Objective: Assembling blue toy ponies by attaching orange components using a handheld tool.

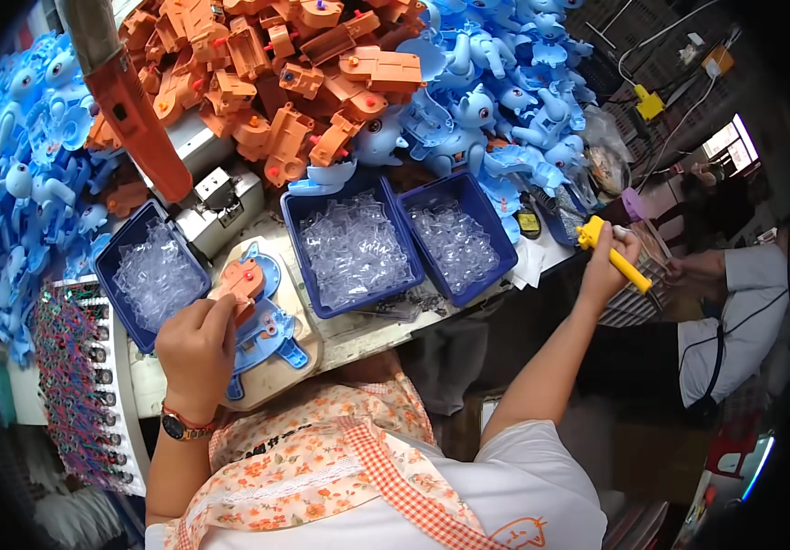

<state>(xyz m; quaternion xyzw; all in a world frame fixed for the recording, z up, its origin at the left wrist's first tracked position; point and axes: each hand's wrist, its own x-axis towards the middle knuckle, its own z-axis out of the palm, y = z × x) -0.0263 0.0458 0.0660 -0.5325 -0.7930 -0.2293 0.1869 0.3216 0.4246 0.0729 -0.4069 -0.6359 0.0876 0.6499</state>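
My left hand is closed, its thumb and fingers pinching the edge of an orange plastic motor housing. That housing lies over a light-blue toy shell half, which rests open side up on a pale work block. My fingers hide part of the housing. Out to the right and beyond the table edge, my right hand is wrapped round a yellow-handled tool with a dark narrow tip pointing down and right. The tool's exact kind is unclear.
An orange electric screwdriver hangs at the left. Blue bins hold clear plastic pieces. Piled behind are orange housings and blue toy shells. A white rack of wired motors stands left. Another person is at right.
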